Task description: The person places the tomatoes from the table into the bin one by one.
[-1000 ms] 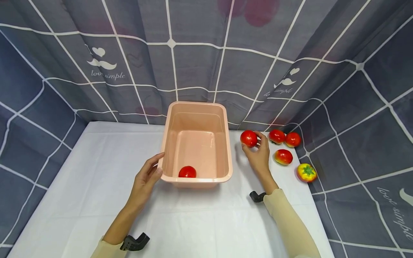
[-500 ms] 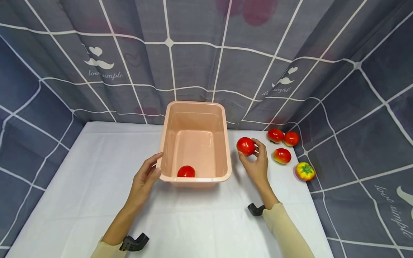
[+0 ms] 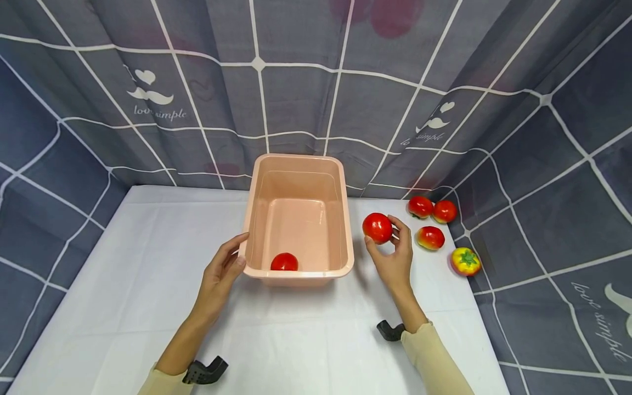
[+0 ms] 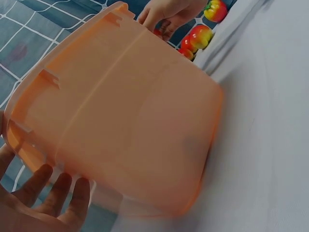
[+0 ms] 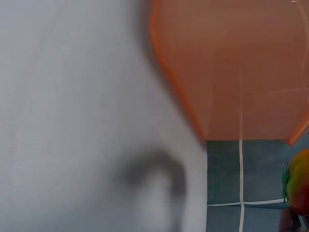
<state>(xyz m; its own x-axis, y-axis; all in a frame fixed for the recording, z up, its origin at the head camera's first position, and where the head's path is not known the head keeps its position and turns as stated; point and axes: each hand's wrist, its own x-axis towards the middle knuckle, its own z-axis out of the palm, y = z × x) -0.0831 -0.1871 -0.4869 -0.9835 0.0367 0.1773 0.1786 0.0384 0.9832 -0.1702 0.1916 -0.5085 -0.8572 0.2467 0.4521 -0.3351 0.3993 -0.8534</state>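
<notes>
A peach-coloured plastic bin (image 3: 296, 230) stands on the white table. My left hand (image 3: 221, 274) holds its left rim near the front corner; in the left wrist view, that hand's fingers (image 4: 58, 193) lie under the rim against the outer wall. Inside, at the front, lies a red tomato (image 3: 284, 262). To the right of the bin, my right hand (image 3: 395, 252) pinches another tomato (image 3: 377, 227) above the table, between thumb and fingers. The right wrist view catches only part of this tomato (image 5: 298, 186) at its edge, with green leaves and some yellow showing.
Several more tomatoes lie to the right: two red ones (image 3: 420, 207) at the back, a red-yellow one (image 3: 430, 238) before them, and a yellow one with a green top (image 3: 465, 261) at the table's right edge. Grey checked curtains (image 3: 301, 99) border the back and sides.
The right hand has drawn the held tomato slightly toward the front of the table, still beside the bin. The left hand has stayed on the rim.
</notes>
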